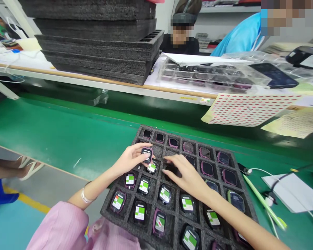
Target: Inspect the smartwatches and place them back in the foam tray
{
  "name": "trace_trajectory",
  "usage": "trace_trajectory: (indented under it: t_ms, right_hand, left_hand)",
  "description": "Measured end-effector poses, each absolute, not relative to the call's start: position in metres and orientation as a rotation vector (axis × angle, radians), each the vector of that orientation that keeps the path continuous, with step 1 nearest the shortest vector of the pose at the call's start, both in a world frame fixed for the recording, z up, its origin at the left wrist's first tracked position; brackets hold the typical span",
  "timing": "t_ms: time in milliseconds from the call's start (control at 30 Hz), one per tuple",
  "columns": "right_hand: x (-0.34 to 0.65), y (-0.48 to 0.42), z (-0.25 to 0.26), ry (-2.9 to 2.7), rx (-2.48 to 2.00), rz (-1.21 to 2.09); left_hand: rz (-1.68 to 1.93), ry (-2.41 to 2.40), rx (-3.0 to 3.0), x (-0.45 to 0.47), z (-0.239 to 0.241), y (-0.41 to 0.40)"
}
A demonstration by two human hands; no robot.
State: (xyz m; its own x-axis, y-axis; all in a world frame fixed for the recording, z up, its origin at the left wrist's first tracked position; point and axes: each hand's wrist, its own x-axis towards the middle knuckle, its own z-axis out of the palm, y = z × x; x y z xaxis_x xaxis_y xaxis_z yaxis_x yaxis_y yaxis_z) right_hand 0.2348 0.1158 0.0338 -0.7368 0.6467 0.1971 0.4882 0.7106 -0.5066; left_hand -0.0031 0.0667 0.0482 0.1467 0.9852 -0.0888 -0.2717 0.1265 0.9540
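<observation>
A dark foam tray [146, 222] with many square pockets lies in front of me on the green belt. Most pockets hold small smartwatch bodies with pink rims, and the near ones carry green and white stickers. My left hand [131, 158] pinches one watch body [146, 155] just above the tray's left middle. My right hand [186, 175] rests palm down on the tray's centre, its fingers curled into a pocket [172, 169]. What lies under those fingers is hidden.
A stack of dark foam trays [99, 38] stands on the far bench. Clear plastic trays [211, 74] and a red-dotted sticker sheet [247, 109] lie to the right. A green pen [263, 201], cables and white paper [292, 191] sit by the tray. Two people sit opposite.
</observation>
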Motion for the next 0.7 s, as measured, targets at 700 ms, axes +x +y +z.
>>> trace_trajectory:
  t_ms: [700]
  right_hand:
    - [0.309, 0.095, 0.016, -2.594, -1.213, 0.398]
  left_hand:
    - [1.012, 1.194, 1.230, -0.023, 0.026, 0.056]
